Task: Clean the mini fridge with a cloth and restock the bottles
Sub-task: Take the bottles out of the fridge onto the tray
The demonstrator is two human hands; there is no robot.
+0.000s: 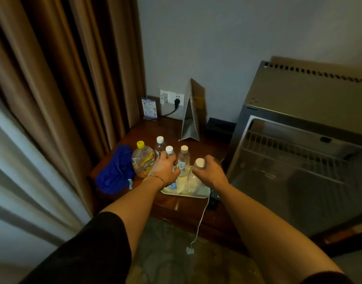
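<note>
Several bottles stand on a wooden side table (176, 203). My right hand (210, 173) grips the neck of a clear white-capped bottle (193, 181) over a pale tray (202, 194). My left hand (165, 167) holds another white-capped water bottle (169, 149) on the tray's left side. Two more water bottles (183, 158) (160, 145) and a yellow-capped drink bottle (142, 160) stand close by. A blue cloth (114, 171) lies crumpled at the table's left end. The mini fridge (298, 160) stands open on the right, its wire shelf (288, 152) bare.
Brown curtains (63, 89) hang on the left. A folded card stand (191, 115), a black box (220, 128), a small leaflet (149, 108) and a wall socket (172, 98) sit at the back. A white cable (200, 220) dangles off the table front.
</note>
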